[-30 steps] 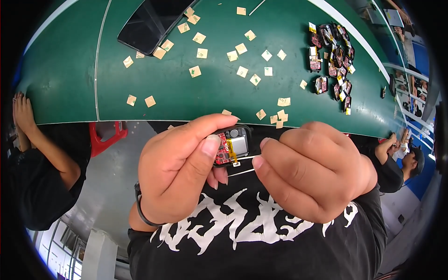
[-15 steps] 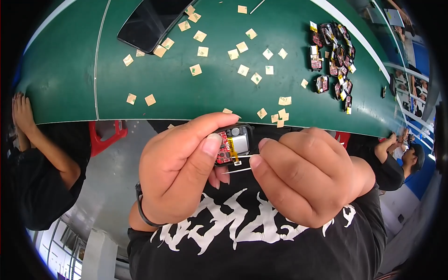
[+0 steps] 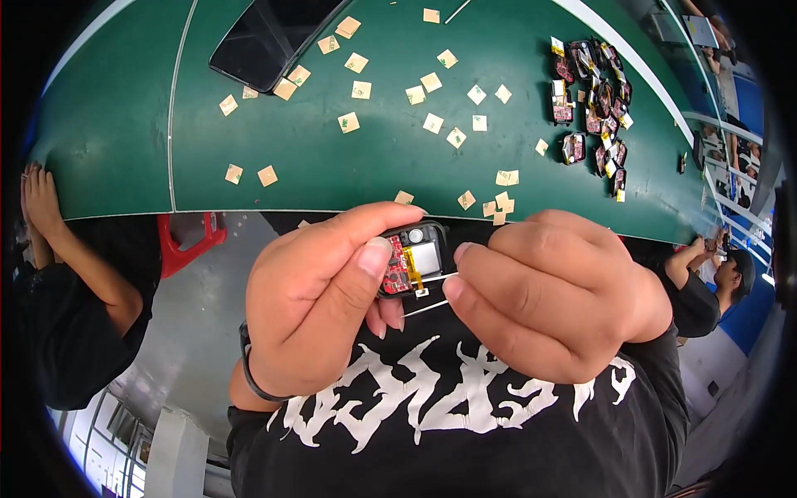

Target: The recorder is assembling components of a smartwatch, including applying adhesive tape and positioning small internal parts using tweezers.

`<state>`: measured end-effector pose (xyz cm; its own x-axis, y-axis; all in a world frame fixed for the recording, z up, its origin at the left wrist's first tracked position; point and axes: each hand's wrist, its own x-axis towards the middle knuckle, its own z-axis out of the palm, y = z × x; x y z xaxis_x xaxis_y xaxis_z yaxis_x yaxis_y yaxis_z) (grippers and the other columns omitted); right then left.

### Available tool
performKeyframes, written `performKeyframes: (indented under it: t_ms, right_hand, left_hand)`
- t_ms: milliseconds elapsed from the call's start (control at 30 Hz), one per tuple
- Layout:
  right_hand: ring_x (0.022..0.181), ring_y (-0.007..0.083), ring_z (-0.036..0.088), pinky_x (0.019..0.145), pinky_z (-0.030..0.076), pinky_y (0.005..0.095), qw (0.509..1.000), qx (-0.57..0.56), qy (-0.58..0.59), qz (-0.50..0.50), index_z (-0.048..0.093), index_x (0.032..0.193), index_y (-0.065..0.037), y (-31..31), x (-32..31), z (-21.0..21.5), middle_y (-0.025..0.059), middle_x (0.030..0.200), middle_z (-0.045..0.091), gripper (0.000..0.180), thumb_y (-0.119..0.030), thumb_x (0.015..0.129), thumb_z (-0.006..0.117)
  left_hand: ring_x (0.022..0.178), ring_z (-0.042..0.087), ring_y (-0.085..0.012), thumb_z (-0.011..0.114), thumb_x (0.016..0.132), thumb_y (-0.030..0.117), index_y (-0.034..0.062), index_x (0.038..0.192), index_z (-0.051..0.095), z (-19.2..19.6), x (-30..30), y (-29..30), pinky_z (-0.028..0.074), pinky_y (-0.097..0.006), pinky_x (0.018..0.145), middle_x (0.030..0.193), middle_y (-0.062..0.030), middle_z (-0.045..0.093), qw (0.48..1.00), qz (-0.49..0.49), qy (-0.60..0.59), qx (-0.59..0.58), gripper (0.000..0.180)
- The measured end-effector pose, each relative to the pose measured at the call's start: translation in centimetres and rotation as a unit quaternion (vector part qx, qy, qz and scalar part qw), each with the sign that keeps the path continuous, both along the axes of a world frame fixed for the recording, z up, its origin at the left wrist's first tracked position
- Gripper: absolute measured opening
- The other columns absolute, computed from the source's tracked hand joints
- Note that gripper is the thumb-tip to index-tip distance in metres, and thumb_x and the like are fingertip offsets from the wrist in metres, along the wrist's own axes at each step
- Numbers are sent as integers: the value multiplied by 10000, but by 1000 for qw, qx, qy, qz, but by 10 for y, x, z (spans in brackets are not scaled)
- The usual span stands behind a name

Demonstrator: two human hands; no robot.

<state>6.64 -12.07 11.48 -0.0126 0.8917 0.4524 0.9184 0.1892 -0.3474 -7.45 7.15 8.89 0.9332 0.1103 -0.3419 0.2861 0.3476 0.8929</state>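
Between the thumb and fingers of my left hand, in front of my chest, is a small open black electronic device. Inside it show a red circuit board, a silver rectangular part, a round metal part and a yellow flex ribbon with a small white end. My right hand is closed in a pinch on thin metal tweezers. One prong lies at the ribbon's end by the device's lower edge, the other below it. Whether the prongs touch the ribbon I cannot tell.
A green table spans ahead, scattered with small tan adhesive squares. A black phone lies at the far left, a cluster of similar open devices at the right. People sit on both sides; a red stool stands at left.
The device has shifted very slightly left in my left hand. My right hand has turned a little, its wrist rising, and the tweezers now slant more.
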Motion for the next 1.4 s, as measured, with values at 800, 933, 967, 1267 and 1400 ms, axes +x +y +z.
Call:
performKeyframes:
  t_ms: [800, 933, 967, 1267, 1400]
  right_hand:
    - [704, 215, 620, 501, 434, 294, 997, -7, -6, 75, 694, 853, 44, -2, 15, 3, 146, 885, 692, 149, -24, 722, 719]
    - [701, 212, 622, 503, 440, 293, 996, -18, -29, 81, 691, 848, 42, -4, 16, 4, 140, 877, 686, 146, -25, 721, 715]
    - [702, 211, 623, 507, 444, 295, 995, -21, -42, 85, 690, 846, 42, -5, 17, 4, 139, 876, 686, 146, -26, 719, 714]
    - [704, 228, 610, 507, 431, 303, 994, -52, -98, 13, 682, 834, 48, -5, 2, 13, 153, 860, 686, 151, -24, 712, 737]
    - [689, 236, 605, 492, 423, 307, 991, -65, -118, -10, 684, 844, 62, -5, -4, 16, 164, 848, 683, 184, -27, 691, 733]
  left_hand:
    - [556, 605, -77, 485, 1056, 80, -74, 1205, 687, 1, 3, 4, 463, -205, 494, 829, -80, 704, 983, -77, -64, 151, 294]
    - [549, 602, -79, 483, 1056, 78, -74, 1197, 691, 0, 4, 4, 460, -209, 493, 823, -82, 700, 982, -89, -62, 156, 294]
    - [547, 600, -79, 482, 1056, 78, -73, 1194, 692, 0, 5, 5, 460, -211, 493, 818, -82, 697, 980, -99, -58, 161, 294]
    - [551, 599, -69, 467, 1082, 114, -88, 1219, 672, -3, 11, 5, 452, -199, 483, 785, -70, 682, 990, -83, -23, 108, 319]
    - [550, 615, -79, 502, 1062, 57, -37, 1219, 688, -1, 11, 2, 454, -227, 506, 740, -49, 658, 997, -52, 4, 65, 261]
